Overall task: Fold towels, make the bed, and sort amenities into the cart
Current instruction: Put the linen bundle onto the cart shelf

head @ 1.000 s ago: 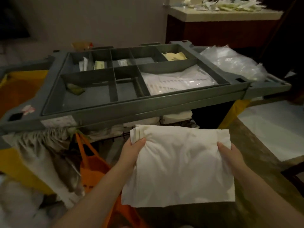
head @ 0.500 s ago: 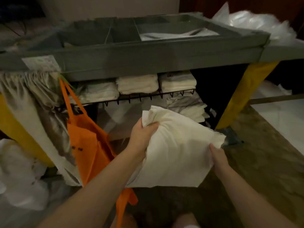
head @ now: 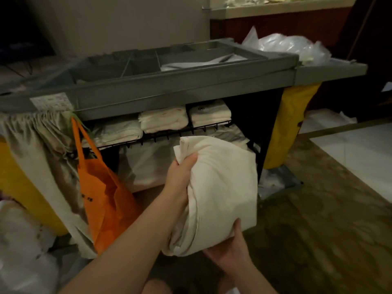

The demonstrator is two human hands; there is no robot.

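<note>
- Since the earlier frames, the folded white cloth bundle (head: 222, 187) has turned from lying spread between the hands to standing almost on end, bunched and rounded.
- The left hand (head: 180, 177) grips the bundle's upper left edge. Its thumb lies across the front and its fingers are hidden behind the fabric.
- The right hand (head: 229, 249) has slid from the side edge to the lower end. It now cups the bundle from beneath, palm up, with the thumb against the front.
- The bundle is held off the floor, in front of the grey plastic housekeeping cart (head: 169, 96).
- Its top overlaps the front rail of the black wire shelf (head: 186, 131); whether they touch cannot be told.
- Stacks of folded white towels (head: 163, 122) sit side by side on that shelf.
- An orange fabric tote bag (head: 101, 187) hangs at the cart's left corner, and a yellow hanging sack (head: 290, 124) is at its right end.
- A crumpled clear plastic bag (head: 292, 47) rests on top at the right.
</note>
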